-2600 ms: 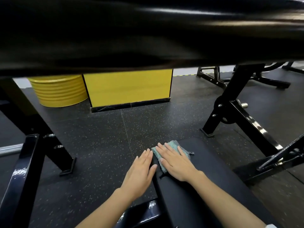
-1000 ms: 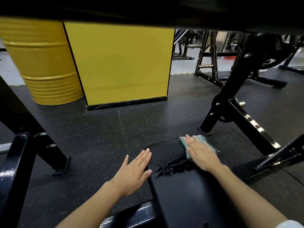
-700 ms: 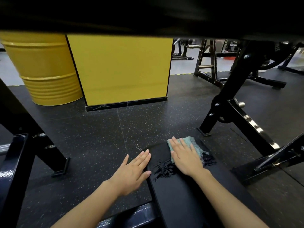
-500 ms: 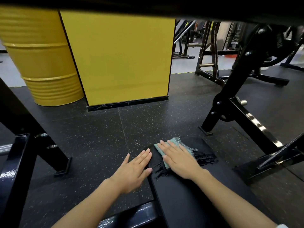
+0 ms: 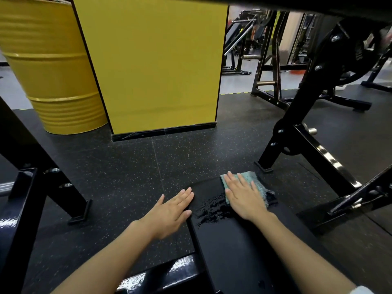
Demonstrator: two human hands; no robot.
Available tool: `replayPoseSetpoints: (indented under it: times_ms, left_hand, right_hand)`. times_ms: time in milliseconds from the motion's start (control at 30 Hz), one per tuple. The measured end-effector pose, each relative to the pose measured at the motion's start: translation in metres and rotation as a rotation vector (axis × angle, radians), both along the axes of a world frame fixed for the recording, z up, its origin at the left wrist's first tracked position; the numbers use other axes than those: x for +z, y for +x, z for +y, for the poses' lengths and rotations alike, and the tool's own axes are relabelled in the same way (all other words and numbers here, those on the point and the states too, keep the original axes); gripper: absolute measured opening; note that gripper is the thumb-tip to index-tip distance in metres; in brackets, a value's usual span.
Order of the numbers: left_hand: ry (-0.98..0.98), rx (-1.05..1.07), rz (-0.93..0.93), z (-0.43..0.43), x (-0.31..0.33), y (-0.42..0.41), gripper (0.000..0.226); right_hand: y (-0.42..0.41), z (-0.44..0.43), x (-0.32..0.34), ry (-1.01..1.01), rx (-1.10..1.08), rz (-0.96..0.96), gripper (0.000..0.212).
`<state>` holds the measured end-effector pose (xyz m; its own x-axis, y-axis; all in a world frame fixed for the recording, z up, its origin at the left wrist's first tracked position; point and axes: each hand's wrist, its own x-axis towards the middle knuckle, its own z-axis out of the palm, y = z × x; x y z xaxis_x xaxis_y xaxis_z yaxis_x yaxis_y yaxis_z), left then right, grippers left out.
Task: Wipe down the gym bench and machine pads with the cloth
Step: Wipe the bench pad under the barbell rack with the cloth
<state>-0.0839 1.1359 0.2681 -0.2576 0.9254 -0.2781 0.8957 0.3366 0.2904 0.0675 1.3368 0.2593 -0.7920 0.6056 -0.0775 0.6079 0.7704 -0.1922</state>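
basically right hand lies flat with fingers straight on the soft, limp, damp-looking cloth on the bench pad, best palm-pressed mid-cloth, left hand open on the pad's edge.

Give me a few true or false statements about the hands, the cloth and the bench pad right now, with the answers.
1. The right hand presses flat on the cloth on the pad. True.
2. The left hand grips the cloth too. False: it lies flat at the pad's left edge, off the cloth.
3. A wet patch shows on the pad, left of the cloth. True.
4. The drum is blue. False: it is yellow.
5. The cloth lies on the floor. False: it is on the pad's far end.
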Motion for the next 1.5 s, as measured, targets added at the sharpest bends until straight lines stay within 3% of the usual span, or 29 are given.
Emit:
replayPoseSetpoints:
  times_ms: [400, 500, 833, 1033, 1200, 1500]
  left_hand:
    - [0.026, -0.003, -0.018, -0.001, -0.004, 0.003, 0.059]
    - [0.012, 0.000, -0.014, 0.000, -0.001, 0.002, 0.058]
    - [-0.020, -0.027, -0.035, 0.000, -0.001, -0.006, 0.057]
    - [-0.020, -0.031, -0.015, 0.002, 0.001, -0.005, 0.057]
    - [0.002, -0.032, 0.004, 0.000, 0.001, -0.002, 0.066]
    - [0.007, -0.045, -0.002, 0.001, -0.003, -0.008, 0.064]
  right_hand:
    - [-0.007, -0.087, -0.002, -0.037, 0.226, 0.067, 0.062]
    - [0.005, -0.078, -0.002, -0.046, 0.240, 0.080, 0.052]
    - [0.016, -0.037, -0.001, -0.014, -0.074, 0.035, 0.053]
    - [0.006, -0.095, -0.004, -0.029, 0.085, 0.069, 0.054]
    - [0.029, -0.122, -0.002, -0.064, 0.195, 0.082, 0.080]
    - [0.038, -0.129, 0.003, -0.093, 0.231, 0.074, 0.079]
